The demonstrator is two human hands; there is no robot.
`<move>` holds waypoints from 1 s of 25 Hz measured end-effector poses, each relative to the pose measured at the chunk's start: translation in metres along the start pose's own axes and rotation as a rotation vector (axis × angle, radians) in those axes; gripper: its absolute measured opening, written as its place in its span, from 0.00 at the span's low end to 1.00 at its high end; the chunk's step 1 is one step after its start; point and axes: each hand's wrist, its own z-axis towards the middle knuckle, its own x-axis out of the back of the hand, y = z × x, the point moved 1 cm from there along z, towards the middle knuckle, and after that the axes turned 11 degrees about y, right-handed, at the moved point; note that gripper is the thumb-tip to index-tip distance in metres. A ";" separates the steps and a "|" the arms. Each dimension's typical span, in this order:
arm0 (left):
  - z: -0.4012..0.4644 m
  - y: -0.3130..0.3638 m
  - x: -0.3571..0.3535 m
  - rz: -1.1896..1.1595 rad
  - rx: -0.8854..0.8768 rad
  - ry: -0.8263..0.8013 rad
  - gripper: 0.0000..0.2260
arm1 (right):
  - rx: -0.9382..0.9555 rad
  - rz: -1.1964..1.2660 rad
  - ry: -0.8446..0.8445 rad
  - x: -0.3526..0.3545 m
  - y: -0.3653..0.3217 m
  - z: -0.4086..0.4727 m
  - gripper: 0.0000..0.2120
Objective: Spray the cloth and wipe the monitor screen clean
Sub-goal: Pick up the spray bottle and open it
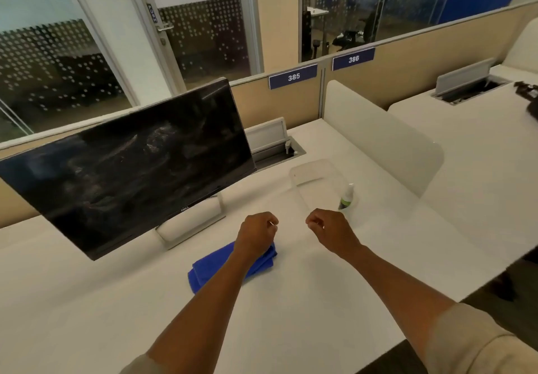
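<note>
A dark monitor (128, 167) with smeared streaks on its screen stands on the white desk (291, 301), tilted back on a white stand. A folded blue cloth (209, 269) lies on the desk in front of the stand, partly hidden under my left forearm. A small spray bottle (347, 197) with a white top and green label stands upright to the right. My left hand (256, 235) hovers above the cloth's right end with fingers curled, holding nothing. My right hand (329, 229) hangs just left of and nearer than the bottle, fingers curled, empty.
A clear plastic container (314, 175) sits behind the bottle. A frosted divider panel (378, 138) separates this desk from the neighbouring one. A cable tray with raised lid (270, 140) lies behind the monitor. Dark objects (528, 100) rest on the far right desk.
</note>
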 end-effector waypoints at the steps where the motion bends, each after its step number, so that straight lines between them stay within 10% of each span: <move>1: 0.003 0.012 -0.004 -0.029 -0.012 0.005 0.08 | -0.010 0.001 0.034 0.010 0.005 -0.002 0.04; 25: 0.073 0.170 -0.095 -0.155 -0.183 -0.016 0.20 | -0.120 -0.025 0.151 0.078 0.106 0.053 0.17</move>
